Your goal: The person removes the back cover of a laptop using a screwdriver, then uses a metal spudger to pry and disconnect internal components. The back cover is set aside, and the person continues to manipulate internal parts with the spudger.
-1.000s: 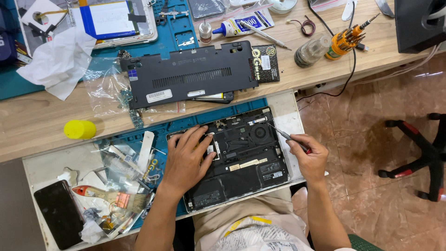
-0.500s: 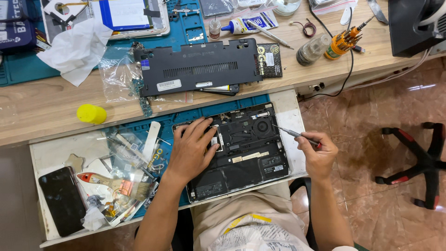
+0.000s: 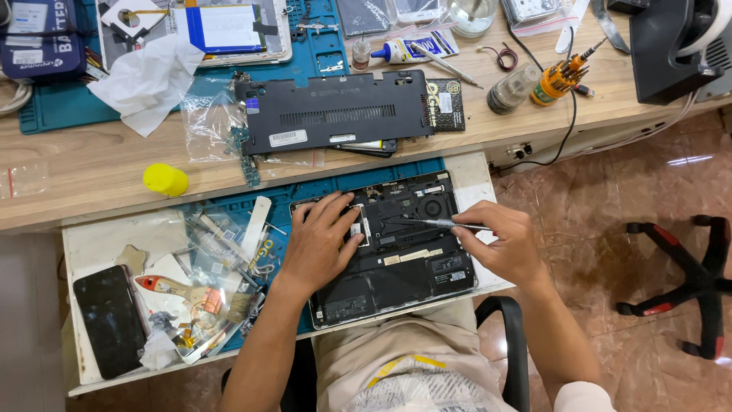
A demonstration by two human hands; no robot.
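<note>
Blue pouch (image 3: 42,37) top left, white labels. Glue tube pack (image 3: 415,47) top centre, blue-white. Black phone (image 3: 113,320) screen dark, lower left.

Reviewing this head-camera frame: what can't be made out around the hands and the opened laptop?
- Head view: the left hand covers part of the opened laptop; what its fingers press is hidden.
- The tip of the thin metal tool in the right hand is too small to identify.
- The laptop's near edge is hidden by the person's lap.
- The black device at top right is cut by the edge.
</note>
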